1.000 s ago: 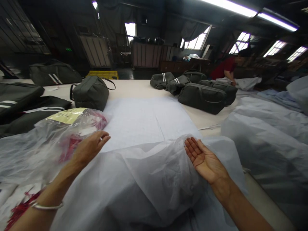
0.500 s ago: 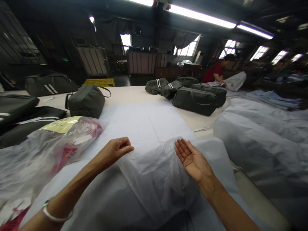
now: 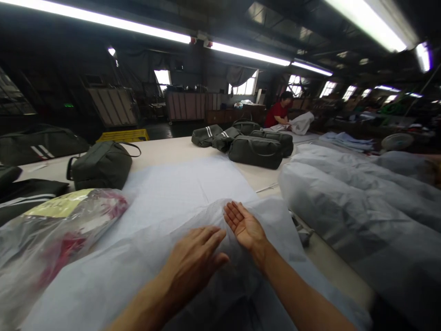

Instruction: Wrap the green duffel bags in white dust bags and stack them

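Observation:
A white, slightly see-through bag of thin sheeting (image 3: 138, 271) lies crumpled in front of me, something darker showing faintly through it. My left hand (image 3: 195, 255) is palm down over it, fingers stretched out and thumb apart. My right hand (image 3: 245, 227) lies palm up against the raised fold of the bag, its fingers extended and holding nothing. Beyond the hands, flat white sheets (image 3: 186, 181) cover the table. Whether the left palm presses on the bag I cannot tell.
Dark green travel bags (image 3: 255, 151) stand in a group at the table's far side; another (image 3: 103, 165) sits left. A clear plastic bag (image 3: 58, 234) with red contents lies nearby. Bulky white-wrapped bundles (image 3: 344, 207) fill the right. A person in red (image 3: 277, 113) works farther off.
My left hand has moved right toward the right hand, from a closed pinch to stretched fingers. The right hand stays palm up by the fold. The view has turned right and tilted up.

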Demonstrator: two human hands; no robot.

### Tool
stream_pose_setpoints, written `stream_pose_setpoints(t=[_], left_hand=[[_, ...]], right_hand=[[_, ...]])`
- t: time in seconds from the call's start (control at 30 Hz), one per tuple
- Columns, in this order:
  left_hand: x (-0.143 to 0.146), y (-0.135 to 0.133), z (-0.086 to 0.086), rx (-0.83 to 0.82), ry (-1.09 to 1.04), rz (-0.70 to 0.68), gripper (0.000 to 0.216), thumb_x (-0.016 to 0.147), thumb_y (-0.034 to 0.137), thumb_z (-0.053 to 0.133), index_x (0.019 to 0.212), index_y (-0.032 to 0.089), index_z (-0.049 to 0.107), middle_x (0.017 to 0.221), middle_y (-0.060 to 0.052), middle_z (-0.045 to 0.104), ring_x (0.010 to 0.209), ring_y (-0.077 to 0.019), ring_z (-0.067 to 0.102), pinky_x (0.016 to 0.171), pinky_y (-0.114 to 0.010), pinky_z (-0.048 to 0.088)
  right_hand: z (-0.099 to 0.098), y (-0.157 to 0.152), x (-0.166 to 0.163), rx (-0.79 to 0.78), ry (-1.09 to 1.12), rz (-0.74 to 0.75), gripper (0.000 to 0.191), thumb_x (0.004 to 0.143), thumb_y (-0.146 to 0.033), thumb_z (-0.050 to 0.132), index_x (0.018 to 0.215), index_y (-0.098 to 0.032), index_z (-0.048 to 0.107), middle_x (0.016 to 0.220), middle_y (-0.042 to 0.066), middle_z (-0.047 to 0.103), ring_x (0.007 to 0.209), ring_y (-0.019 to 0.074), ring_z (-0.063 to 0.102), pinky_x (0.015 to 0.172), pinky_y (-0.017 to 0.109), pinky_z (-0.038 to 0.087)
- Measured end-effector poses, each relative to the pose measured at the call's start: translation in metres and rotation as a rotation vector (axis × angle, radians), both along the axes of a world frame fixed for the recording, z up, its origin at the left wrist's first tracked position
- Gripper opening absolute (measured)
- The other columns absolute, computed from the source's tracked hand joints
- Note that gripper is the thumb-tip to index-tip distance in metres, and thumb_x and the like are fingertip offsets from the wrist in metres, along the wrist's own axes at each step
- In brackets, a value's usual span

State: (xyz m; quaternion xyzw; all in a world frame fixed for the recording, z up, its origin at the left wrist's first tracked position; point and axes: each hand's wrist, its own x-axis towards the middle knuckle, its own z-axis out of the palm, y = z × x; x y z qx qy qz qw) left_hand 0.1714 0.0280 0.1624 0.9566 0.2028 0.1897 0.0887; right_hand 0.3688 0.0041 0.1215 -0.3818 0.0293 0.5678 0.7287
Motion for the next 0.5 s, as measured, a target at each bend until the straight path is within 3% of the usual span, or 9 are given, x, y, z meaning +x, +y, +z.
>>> stream_pose_setpoints(t=[0.1,0.17,0.23,0.37,0.43,0.5], left_hand=[[0.039,0.003,-0.045,0.096,0.098,0.008,0.070,0.091,0.063,0.044,0.146,0.020,0.039,0.147,-0.015,0.047,0.135,-0.0320,0.044,0.111,-0.052,0.037],[0.053,0.015,-0.071,0.150,0.151,0.064,0.076,0.090,0.066,0.041,0.149,0.019,0.034,0.151,-0.017,0.042,0.139,-0.0352,0.038,0.112,-0.058,0.033],[0.056,0.025,-0.086,0.199,0.169,0.092,0.075,0.091,0.066,0.040,0.150,0.020,0.032,0.152,-0.017,0.038,0.140,-0.0367,0.036,0.112,-0.060,0.031],[0.052,0.027,-0.088,0.225,0.160,0.090,0.074,0.091,0.063,0.043,0.152,0.023,0.028,0.155,-0.016,0.034,0.141,-0.0373,0.034,0.111,-0.062,0.031],[0.052,0.025,-0.083,0.192,0.180,0.095,0.074,0.091,0.062,0.045,0.151,0.022,0.029,0.155,-0.017,0.033,0.142,-0.0380,0.032,0.110,-0.064,0.031],[0.053,0.023,-0.079,0.161,0.200,0.093,0.074,0.091,0.062,0.045,0.151,0.021,0.030,0.155,-0.017,0.033,0.142,-0.0379,0.031,0.109,-0.066,0.030]], right_hand=[[0.001,0.006,0.001,0.018,-0.001,0.022,0.013,0.095,-0.023,0.056,0.095,-0.016,0.066,0.093,0.006,0.076,0.088,0.0144,0.072,0.081,0.026,0.058],[0.006,0.003,0.004,0.048,-0.011,0.051,0.015,0.095,-0.026,0.056,0.094,-0.015,0.067,0.098,0.008,0.075,0.093,0.0139,0.071,0.087,0.026,0.055],[0.012,-0.012,0.006,0.131,-0.097,0.054,0.017,0.091,-0.030,0.062,0.095,-0.015,0.069,0.106,0.009,0.074,0.101,0.0155,0.069,0.096,0.028,0.051],[0.010,-0.085,0.011,0.231,-0.563,0.093,0.034,0.079,-0.040,0.075,0.102,-0.014,0.073,0.107,0.010,0.074,0.103,0.0212,0.068,0.101,0.035,0.049],[-0.006,-0.130,0.016,0.107,-0.731,0.184,0.038,0.078,-0.045,0.075,0.098,-0.012,0.074,0.095,0.010,0.076,0.089,0.0225,0.071,0.090,0.037,0.054],[-0.032,-0.169,0.028,-0.083,-0.796,0.175,0.039,0.075,-0.046,0.076,0.092,-0.011,0.075,0.084,0.009,0.075,0.075,0.0215,0.071,0.078,0.034,0.058]])
